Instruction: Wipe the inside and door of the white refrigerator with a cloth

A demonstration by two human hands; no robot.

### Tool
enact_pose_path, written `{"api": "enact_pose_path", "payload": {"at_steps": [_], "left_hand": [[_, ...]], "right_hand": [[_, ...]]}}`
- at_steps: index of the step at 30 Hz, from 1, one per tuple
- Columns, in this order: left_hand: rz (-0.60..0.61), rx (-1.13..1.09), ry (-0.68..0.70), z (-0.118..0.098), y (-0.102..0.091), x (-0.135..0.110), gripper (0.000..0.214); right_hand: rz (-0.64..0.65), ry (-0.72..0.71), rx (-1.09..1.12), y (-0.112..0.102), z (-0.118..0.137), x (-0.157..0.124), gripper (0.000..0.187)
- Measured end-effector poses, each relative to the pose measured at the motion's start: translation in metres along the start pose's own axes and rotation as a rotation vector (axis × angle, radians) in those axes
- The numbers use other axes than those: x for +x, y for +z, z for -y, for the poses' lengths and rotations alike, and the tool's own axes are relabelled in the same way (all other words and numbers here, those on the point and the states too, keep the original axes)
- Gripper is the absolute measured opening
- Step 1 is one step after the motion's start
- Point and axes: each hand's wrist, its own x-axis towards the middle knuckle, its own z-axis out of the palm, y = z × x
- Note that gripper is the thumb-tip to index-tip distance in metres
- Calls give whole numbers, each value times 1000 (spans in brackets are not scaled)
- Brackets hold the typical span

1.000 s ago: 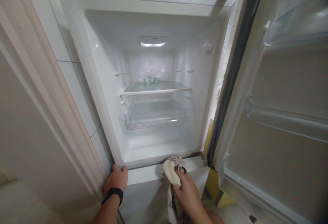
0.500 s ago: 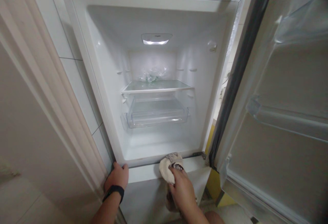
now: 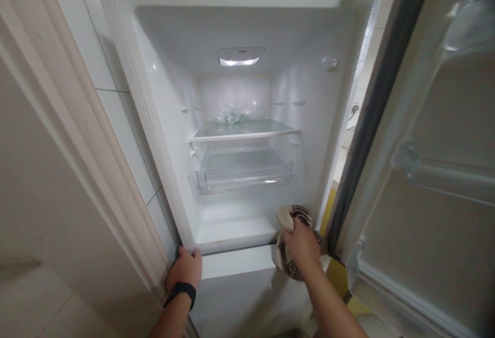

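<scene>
An open refrigerator (image 3: 232,29) fills the middle of the head view. My right hand (image 3: 302,245) is closed on a cream cloth (image 3: 286,218) with a dark brown pattern, pressed at the lower right front edge of the compartment. Part of the cloth hangs below that edge over the lower door. At the lower left corner, my left hand (image 3: 184,270) grips the refrigerator's edge, its fingers partly hidden. A black band circles the left wrist.
Inside are a glass shelf (image 3: 243,129) bearing a crumpled clear plastic bag (image 3: 234,115), and a clear drawer (image 3: 245,177) below it. The open door (image 3: 436,214) with clear racks stands at right. A wooden frame (image 3: 88,142) runs along the left.
My right hand has moved right and slightly up with the cloth, from the middle of the front edge to its right end. My left hand stays at the lower left corner.
</scene>
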Motion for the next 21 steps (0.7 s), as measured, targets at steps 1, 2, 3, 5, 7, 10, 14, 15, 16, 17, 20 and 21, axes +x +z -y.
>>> {"api": "enact_pose_path", "payload": {"at_steps": [1, 2, 3, 5, 7, 10, 14, 15, 16, 17, 20, 21], "left_hand": [[-2, -4, -7, -1, 0, 0, 52], [-5, -7, -13, -1, 1, 0, 52], [-8, -10, -17, -1, 1, 1, 52], [-12, -14, -17, -1, 2, 1, 51], [-9, -13, -11, 0, 2, 2, 52], [8, -2, -16, 0, 0, 1, 55], [34, 10, -17, -1, -6, -4, 58], [40, 12, -15, -2, -7, -4, 58], [44, 14, -15, -2, -8, -5, 59], [49, 16, -14, -2, -8, -5, 59], [59, 24, -20, -1, -9, -4, 61], [61, 27, -25, 0, -8, -3, 62]], "right_hand": [[9, -20, -7, 4, 8, 0, 32], [19, -52, -7, 9, 17, 0, 34], [35, -94, -1, 15, 29, -2, 36], [83, -192, 28, 26, 58, -8, 40], [129, -299, 63, 37, 91, -18, 41], [204, -443, 110, 50, 133, -33, 40], [253, -532, 159, 56, 150, -41, 39], [246, -523, 165, 55, 146, -40, 42], [227, -497, 173, 54, 139, -39, 47], [198, -450, 188, 52, 130, -37, 52], [79, -205, 271, 46, 98, -32, 49], [45, -115, 313, 43, 87, -32, 44]]}}
